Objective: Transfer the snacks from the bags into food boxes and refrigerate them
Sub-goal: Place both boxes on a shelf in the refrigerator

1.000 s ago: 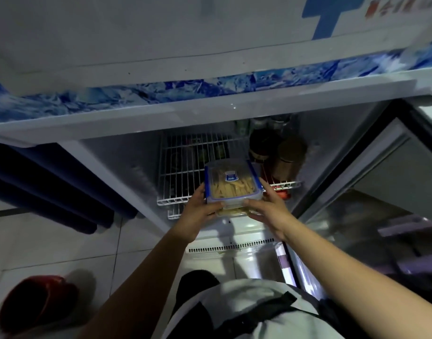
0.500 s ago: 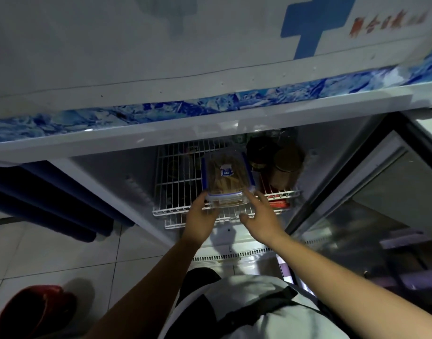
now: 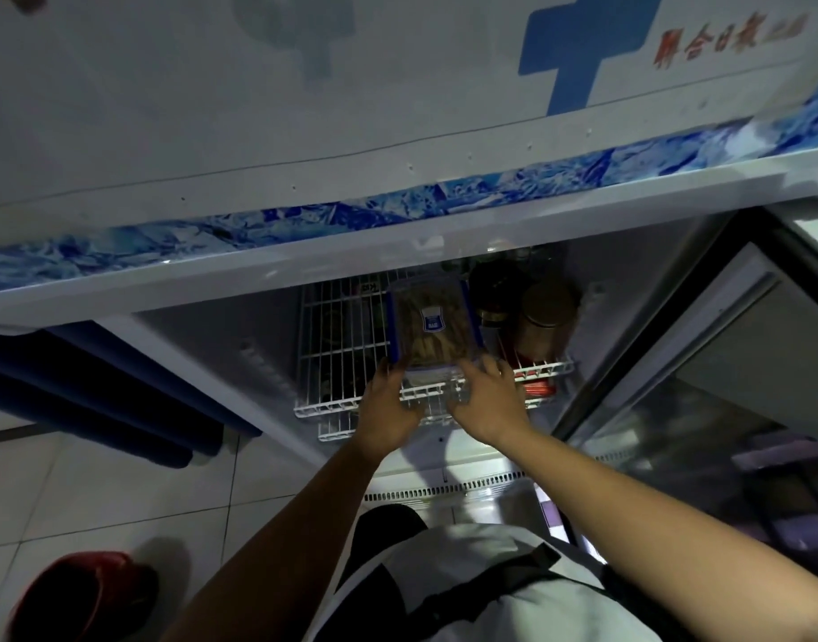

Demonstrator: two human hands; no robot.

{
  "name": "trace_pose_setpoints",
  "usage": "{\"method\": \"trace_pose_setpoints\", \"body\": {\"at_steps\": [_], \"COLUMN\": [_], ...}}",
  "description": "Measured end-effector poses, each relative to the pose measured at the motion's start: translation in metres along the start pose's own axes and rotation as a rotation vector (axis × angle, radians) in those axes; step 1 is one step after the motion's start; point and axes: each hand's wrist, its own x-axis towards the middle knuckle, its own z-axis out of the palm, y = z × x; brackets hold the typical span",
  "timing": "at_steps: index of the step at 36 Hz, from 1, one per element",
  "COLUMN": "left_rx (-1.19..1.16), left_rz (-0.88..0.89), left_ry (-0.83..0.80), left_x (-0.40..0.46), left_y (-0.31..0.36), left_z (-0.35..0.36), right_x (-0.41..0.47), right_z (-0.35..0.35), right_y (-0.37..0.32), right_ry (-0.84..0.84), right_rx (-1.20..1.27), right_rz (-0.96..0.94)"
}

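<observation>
**Food box pushed onto the fridge shelf**

Our food box [image 3: 434,325], clear with a blue-edged lid and pale snack sticks inside, lies on the white wire shelf [image 3: 337,335] at frame centre. Our left hand [image 3: 388,410] touches its near left corner and our right hand [image 3: 488,403] its near right edge; the fingers look fairly straight, pressing rather than wrapped round it. Just right of the box stand a dark jar [image 3: 490,289] and a gold-lidded jar [image 3: 544,317], hemming it in. The open glass door [image 3: 722,410] fills the right side; a red object [image 3: 80,595] sits at lower left. Since a second ago, the box has gone from held before the shelf to lying deeper on it.
</observation>
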Motion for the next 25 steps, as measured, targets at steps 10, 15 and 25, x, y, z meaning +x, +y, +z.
{"method": "trace_pose_setpoints", "body": {"at_steps": [10, 15, 25], "left_rx": [0.519, 0.525, 0.552], "left_rz": [-0.048, -0.03, -0.07], "left_ry": [-0.082, -0.086, -0.15], "left_x": [-0.008, -0.009, -0.007], "left_y": [-0.006, -0.008, -0.008], "left_z": [0.012, 0.013, 0.013], "right_x": [0.008, 0.004, 0.003], "right_z": [0.004, 0.007, 0.007], "right_y": [0.005, 0.005, 0.003], "right_ry": [-0.135, -0.152, -0.15], "right_rx": [-0.241, -0.265, -0.317], "right_rz": [-0.028, -0.015, -0.019]}}
